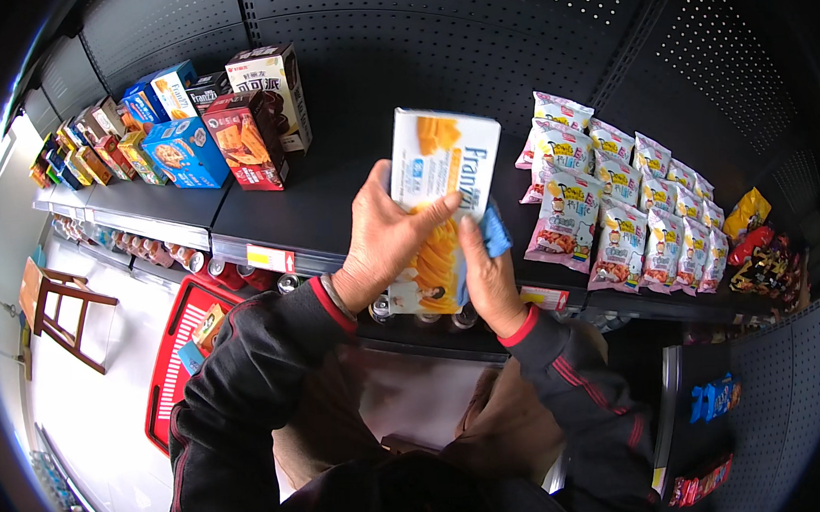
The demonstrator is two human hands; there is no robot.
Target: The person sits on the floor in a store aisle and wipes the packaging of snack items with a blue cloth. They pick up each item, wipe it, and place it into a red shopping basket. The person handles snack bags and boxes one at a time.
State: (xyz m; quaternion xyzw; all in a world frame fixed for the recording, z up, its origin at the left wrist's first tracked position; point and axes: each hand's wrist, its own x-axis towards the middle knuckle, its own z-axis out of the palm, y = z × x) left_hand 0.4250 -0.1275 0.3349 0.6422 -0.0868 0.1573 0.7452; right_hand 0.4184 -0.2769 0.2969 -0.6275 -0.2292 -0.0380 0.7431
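Both my hands hold a white and yellow Franzzi snack box (439, 163) above the front edge of a black shelf. My left hand (394, 232) grips its left side, with the thumb across the front. Against its lower right side is my right hand (489, 276), which also has a blue cloth or wrapper (494, 230) between the box and the fingers; what it is exactly, I cannot tell. To the left on the shelf stand a red biscuit box (245, 143), a blue cookie box (185, 153) and a tall white and brown pie box (269, 88).
Rows of upright pink and white snack bags (566, 215) stand on the right of the shelf (337, 211). A red shopping basket (157, 398) with a few packs is at lower left, near a wooden stool (68, 312). Drink cans (222, 267) line the level below.
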